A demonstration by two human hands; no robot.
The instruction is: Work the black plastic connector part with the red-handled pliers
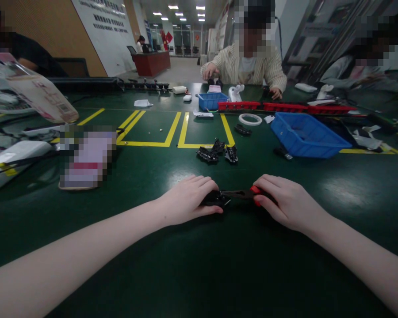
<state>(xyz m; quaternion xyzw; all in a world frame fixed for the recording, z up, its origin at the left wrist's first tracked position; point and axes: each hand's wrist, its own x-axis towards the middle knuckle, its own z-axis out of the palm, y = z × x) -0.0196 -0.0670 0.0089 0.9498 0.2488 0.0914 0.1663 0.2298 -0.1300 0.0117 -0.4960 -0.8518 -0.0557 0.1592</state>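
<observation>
The left hand has its fingers clamped on a small black part, thumb along the near side, just above the green tabletop. The right hand has its fingers wrapped around the handles of red-handled pliers; the narrow tips point left and meet the black part, though whether they grip it is too small to tell. Beyond the hands, three black pieces lie in a loose cluster by the yellow tape lines, with another black piece farther back, near a white tape roll. A large blue bin stands to the right, and a phone lies to the left. Across the tabletop sits a co-worker in a striped jacket.
</observation>
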